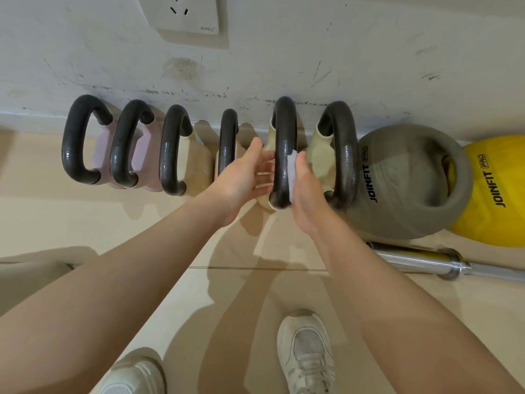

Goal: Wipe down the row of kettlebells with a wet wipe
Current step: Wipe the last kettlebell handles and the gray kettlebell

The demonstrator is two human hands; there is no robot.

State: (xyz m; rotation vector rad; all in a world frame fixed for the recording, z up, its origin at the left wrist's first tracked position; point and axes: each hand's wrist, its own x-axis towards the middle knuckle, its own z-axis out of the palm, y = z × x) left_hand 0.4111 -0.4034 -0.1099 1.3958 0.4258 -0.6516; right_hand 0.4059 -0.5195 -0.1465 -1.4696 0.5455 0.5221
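Right hand (305, 191) presses wet wipe (292, 173) against kettlebell handle (285, 149).

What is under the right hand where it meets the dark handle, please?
A folded pale wet wipe lies between the right hand and the fifth kettlebell's handle; most of the wipe is hidden by the hand.

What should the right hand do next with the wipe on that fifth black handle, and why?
Probably slide the white wet wipe along the black loop handle toward the wall. The right hand presses it against the near half only, while the left hand rests open on the handle's other side, seemingly steadying it.
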